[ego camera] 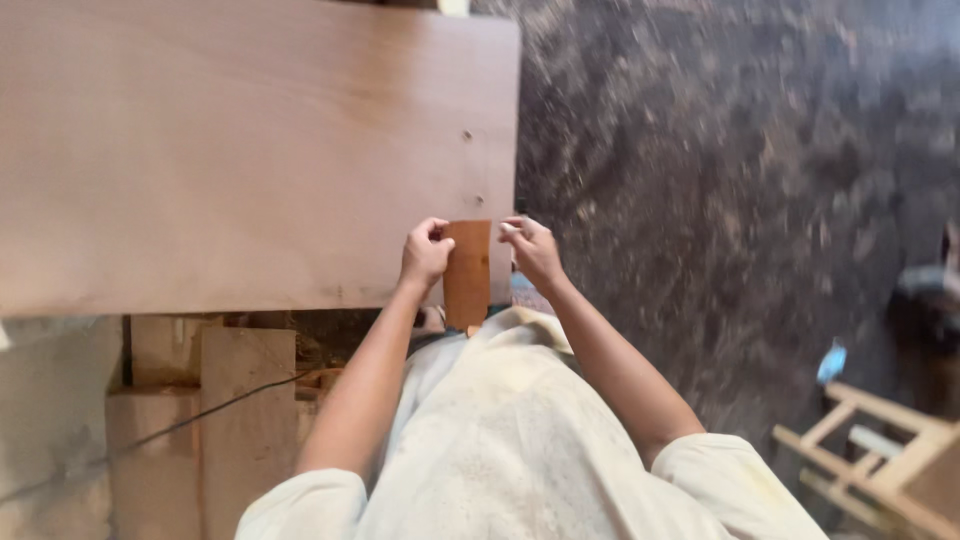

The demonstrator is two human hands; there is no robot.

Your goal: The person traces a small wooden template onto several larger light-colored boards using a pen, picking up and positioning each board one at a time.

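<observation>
I see a broad, pale-brown plywood panel (250,150) lying beyond the fingertips. Both hands pinch a small orange-brown rectangular sheet, likely sandpaper (467,270): left hand (427,253) clamped on its left edge, right hand (530,250) on its right. I judge it is being readied; next comes pressing it flat.
</observation>
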